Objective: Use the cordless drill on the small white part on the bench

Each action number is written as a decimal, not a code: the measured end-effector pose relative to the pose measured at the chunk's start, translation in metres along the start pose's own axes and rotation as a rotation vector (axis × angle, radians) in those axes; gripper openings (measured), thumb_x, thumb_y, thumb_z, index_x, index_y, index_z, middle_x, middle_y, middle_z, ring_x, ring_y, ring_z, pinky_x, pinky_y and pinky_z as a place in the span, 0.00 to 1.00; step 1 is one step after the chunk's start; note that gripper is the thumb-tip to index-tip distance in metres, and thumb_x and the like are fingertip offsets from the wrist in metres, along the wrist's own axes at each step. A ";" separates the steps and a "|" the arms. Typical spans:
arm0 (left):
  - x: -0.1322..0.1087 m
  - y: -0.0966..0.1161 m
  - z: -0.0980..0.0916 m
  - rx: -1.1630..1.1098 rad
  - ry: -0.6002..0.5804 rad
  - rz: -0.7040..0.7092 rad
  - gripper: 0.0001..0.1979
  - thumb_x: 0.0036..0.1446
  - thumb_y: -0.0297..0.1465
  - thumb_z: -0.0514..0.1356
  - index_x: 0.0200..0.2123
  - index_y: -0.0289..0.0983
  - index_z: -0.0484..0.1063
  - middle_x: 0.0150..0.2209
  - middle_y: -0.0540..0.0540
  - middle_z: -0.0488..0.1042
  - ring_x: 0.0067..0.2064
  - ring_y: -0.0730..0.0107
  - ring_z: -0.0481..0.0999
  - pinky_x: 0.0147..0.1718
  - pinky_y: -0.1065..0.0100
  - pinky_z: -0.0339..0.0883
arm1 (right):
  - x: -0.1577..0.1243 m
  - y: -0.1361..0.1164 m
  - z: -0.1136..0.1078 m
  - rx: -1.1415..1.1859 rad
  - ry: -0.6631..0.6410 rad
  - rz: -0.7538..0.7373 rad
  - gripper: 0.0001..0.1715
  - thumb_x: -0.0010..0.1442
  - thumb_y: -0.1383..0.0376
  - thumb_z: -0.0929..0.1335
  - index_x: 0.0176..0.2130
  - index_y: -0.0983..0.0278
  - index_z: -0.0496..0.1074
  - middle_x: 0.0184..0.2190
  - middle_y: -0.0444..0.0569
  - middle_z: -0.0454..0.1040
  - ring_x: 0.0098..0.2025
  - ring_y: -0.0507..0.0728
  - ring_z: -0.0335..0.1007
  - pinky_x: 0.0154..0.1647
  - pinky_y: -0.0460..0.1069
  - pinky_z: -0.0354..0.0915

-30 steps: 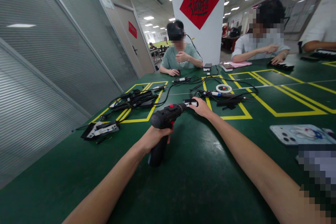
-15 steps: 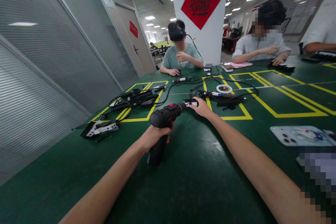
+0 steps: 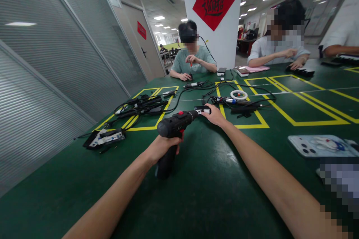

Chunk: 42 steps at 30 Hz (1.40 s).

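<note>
My left hand (image 3: 162, 146) grips the handle of a black cordless drill (image 3: 174, 126) with a red button, held upright over the green table (image 3: 196, 194). The drill's nose points at a small black and white part (image 3: 204, 109) lying on the table. My right hand (image 3: 215, 115) rests on that part with its fingers closed over its near end, holding it in place against the drill tip.
Black tools and cables (image 3: 143, 105) lie at the left inside yellow floor-tape boxes. A white ring (image 3: 239, 94) and more cables sit beyond my right hand. A phone (image 3: 319, 145) lies at the right. Other people sit at the far edge, beside a white pillar (image 3: 215, 18).
The view has shifted slightly. My hands, the drill and the small part stay in nearly the same place. The person opposite now holds something small and red.
</note>
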<state>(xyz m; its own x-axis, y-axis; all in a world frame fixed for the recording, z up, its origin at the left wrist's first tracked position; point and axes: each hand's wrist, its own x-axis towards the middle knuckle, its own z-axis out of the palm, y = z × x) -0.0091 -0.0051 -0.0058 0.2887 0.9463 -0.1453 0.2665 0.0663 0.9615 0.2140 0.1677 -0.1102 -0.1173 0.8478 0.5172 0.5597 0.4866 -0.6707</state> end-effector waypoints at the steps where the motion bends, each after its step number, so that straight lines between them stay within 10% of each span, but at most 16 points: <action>1: 0.000 0.000 0.000 -0.006 -0.005 0.002 0.11 0.46 0.30 0.56 0.36 0.35 0.65 0.32 0.48 0.68 0.22 0.76 0.67 0.22 0.71 0.61 | 0.000 0.000 0.000 0.001 -0.001 0.003 0.26 0.51 0.57 0.67 0.49 0.63 0.65 0.44 0.52 0.68 0.44 0.56 0.65 0.48 0.52 0.60; 42: 0.002 -0.006 -0.005 -0.028 -0.010 0.026 0.10 0.47 0.30 0.56 0.36 0.34 0.67 0.32 0.48 0.68 0.21 0.76 0.68 0.23 0.70 0.62 | 0.001 0.004 0.002 -0.002 0.015 -0.022 0.27 0.51 0.56 0.67 0.49 0.63 0.64 0.44 0.52 0.68 0.45 0.57 0.65 0.49 0.53 0.59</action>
<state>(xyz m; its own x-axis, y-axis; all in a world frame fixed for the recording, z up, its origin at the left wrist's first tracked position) -0.0144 -0.0021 -0.0112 0.3044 0.9447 -0.1222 0.2327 0.0506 0.9712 0.2147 0.1707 -0.1139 -0.1172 0.8338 0.5395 0.5587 0.5045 -0.6583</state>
